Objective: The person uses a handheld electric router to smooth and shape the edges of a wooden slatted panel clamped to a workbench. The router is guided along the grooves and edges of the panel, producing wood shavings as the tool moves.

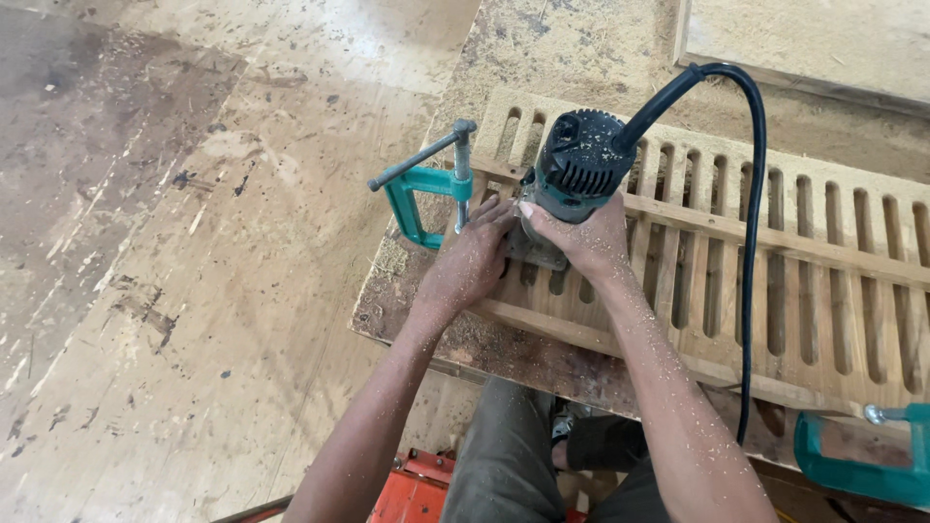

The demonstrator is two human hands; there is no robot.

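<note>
Both your hands steady a small router on a slotted wooden panel at the centre of the frame.

Your right hand (581,237) wraps its fingers around the dark router (579,160), whose black cord (754,242) loops to the right and down. Your left hand (475,261) lies pressed flat, fingers together, against the router's base on the slotted panel (823,271). A teal clamp (426,194) bites the panel's edge just left of your hands; a second teal clamp (862,465) sits at lower right. Sawdust dusts your forearms.
</note>
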